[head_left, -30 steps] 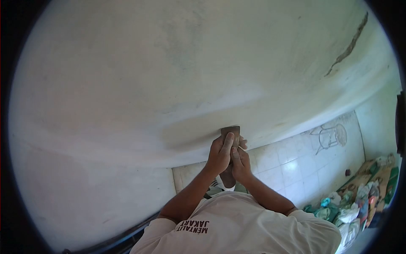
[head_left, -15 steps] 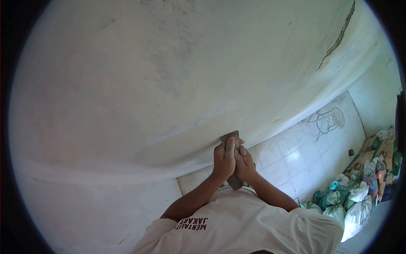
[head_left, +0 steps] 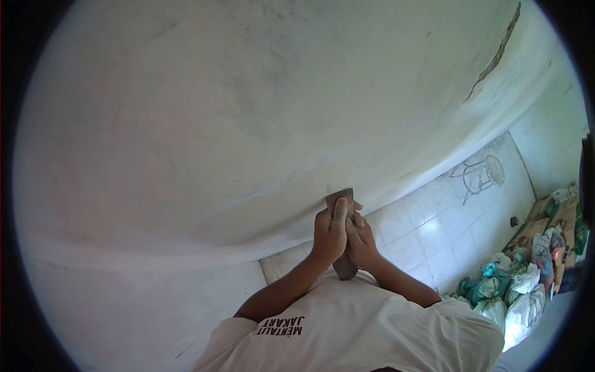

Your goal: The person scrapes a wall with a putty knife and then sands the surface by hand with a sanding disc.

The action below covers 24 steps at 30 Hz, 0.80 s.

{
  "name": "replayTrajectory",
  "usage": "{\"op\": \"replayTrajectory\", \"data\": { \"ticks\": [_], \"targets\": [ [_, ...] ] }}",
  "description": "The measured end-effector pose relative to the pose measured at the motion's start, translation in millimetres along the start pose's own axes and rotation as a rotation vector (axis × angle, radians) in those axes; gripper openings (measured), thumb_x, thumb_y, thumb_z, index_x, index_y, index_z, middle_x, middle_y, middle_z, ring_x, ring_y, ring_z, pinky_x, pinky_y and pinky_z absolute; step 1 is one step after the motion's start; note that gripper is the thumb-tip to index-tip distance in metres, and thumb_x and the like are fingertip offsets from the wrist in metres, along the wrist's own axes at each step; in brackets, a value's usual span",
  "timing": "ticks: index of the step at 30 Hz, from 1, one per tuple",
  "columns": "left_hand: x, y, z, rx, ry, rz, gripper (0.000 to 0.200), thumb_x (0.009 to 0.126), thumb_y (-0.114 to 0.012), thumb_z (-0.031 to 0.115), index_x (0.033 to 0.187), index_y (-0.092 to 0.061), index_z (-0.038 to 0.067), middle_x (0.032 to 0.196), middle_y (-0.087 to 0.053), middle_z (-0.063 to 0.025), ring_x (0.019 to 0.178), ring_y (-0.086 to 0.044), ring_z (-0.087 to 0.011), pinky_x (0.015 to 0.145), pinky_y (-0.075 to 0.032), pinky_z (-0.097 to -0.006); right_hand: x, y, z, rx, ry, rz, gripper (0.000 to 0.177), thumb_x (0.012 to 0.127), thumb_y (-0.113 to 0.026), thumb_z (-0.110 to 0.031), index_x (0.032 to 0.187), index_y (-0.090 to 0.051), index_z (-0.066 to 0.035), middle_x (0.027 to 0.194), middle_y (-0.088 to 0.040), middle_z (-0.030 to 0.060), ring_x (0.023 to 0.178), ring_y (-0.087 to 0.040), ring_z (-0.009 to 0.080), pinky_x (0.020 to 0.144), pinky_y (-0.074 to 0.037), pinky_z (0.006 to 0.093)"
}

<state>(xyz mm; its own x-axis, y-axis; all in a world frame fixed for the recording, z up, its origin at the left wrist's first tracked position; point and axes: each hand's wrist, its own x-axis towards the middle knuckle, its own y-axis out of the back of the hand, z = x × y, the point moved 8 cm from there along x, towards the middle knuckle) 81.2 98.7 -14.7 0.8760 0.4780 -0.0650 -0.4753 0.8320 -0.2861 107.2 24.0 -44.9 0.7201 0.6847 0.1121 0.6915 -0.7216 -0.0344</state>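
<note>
Both of my hands are closed around a long, flat grey-brown block (head_left: 345,269); I cannot make out exactly what kind of tool it is. My left hand (head_left: 330,235) wraps its left side, thumb lying along the face near the top. From the right, my right hand (head_left: 363,242) grips it close against the left one. The block's upper end meets or nearly meets the pale plastered wall (head_left: 248,167), while its lower end points at my shirt. Fingers behind the block are mostly hidden.
A long crack (head_left: 496,59) runs down the wall at upper right. On the tiled floor (head_left: 427,232) stands a round-topped metal stool (head_left: 483,176). Several tied plastic bags (head_left: 524,310) and brown sacks (head_left: 533,239) are piled at the right. A small dark object (head_left: 514,221) lies near them.
The block and both hands have shifted slightly up and to the right in view, along the wall. My grip stays the same.
</note>
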Motion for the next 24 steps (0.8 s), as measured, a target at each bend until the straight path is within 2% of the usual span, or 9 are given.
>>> {"op": "replayTrajectory", "data": {
  "ticks": [3,6,9,12,15,21,24],
  "targets": [
    [-2.2,-1.6,-9.6,-0.036,0.030,0.000,0.046,0.105,-0.030,0.031,0.094,-0.057,-0.004,0.071,-0.058,-0.0080,0.069,-0.058,-0.0158,0.070,-0.050,-0.0295,-1.7,5.5,13.6,0.031,-0.052,-0.072,0.029,0.101,-0.040,-0.022,0.102,-0.058,0.000,0.091,-0.062,0.0087,0.086,-0.058,0.0154,0.076,-0.047,0.0298],
    [-0.2,-3.7,-8.5,-0.041,0.052,-0.023,0.046,0.105,-0.030,0.031,0.094,-0.057,-0.004,0.072,-0.057,-0.0074,0.070,-0.058,-0.0155,0.070,-0.049,-0.0293,-2.3,7.0,1.8,0.033,-0.059,-0.079,0.023,0.098,-0.044,-0.015,0.100,-0.056,0.004,0.096,-0.058,0.0141,0.092,-0.054,0.0233,0.083,-0.044,0.0344],
    [-1.7,-5.9,-8.9,-0.055,0.064,-0.024,0.045,0.105,-0.030,0.031,0.093,-0.056,-0.003,0.073,-0.057,-0.0072,0.070,-0.057,-0.0150,0.069,-0.049,-0.0290,-3.9,8.5,11.9,0.063,-0.093,-0.066,0.022,0.097,-0.044,-0.014,0.100,-0.056,0.004,0.096,-0.058,0.0144,0.092,-0.053,0.0242,0.084,-0.043,0.0352],
    [-0.8,-4.5,-9.5,-0.035,0.049,-0.033,0.045,0.105,-0.030,0.031,0.092,-0.056,-0.003,0.073,-0.057,-0.0068,0.070,-0.057,-0.0142,0.069,-0.048,-0.0285,-3.1,6.2,-2.4,0.063,-0.035,-0.061,0.022,0.097,-0.044,-0.014,0.099,-0.056,0.004,0.098,-0.058,0.0150,0.093,-0.054,0.0256,0.083,-0.043,0.0353],
    [0.3,-1.6,-12.4,-0.005,0.035,-0.051,0.044,0.105,-0.031,0.031,0.092,-0.057,-0.002,0.073,-0.057,-0.0064,0.069,-0.056,-0.0133,0.068,-0.048,-0.0278,-5.2,8.2,21.3,-0.001,-0.046,-0.037,0.022,0.097,-0.044,-0.014,0.100,-0.057,0.004,0.098,-0.058,0.0146,0.092,-0.055,0.0253,0.083,-0.044,0.0353],
    [0.4,2.2,1.3,0.127,0.039,-0.056,0.043,0.105,-0.032,0.029,0.091,-0.058,-0.002,0.072,-0.057,-0.0061,0.068,-0.056,-0.0128,0.067,-0.048,-0.0274,-3.1,-4.5,18.1,0.233,-0.108,-0.025,0.025,0.097,-0.043,-0.017,0.100,-0.057,0.003,0.096,-0.060,0.0147,0.090,-0.057,0.0243,0.080,-0.045,0.0355],
    [0.2,4.0,1.7,0.119,0.061,-0.054,0.043,0.104,-0.036,0.031,0.092,-0.059,-0.003,0.070,-0.058,-0.0061,0.067,-0.056,-0.0131,0.066,-0.048,-0.0271,-5.3,-6.9,34.6,0.253,-0.113,0.020,0.026,0.098,-0.044,-0.018,0.101,-0.058,0.003,0.094,-0.061,0.0132,0.090,-0.058,0.0225,0.080,-0.045,0.0345]
  ]
}}
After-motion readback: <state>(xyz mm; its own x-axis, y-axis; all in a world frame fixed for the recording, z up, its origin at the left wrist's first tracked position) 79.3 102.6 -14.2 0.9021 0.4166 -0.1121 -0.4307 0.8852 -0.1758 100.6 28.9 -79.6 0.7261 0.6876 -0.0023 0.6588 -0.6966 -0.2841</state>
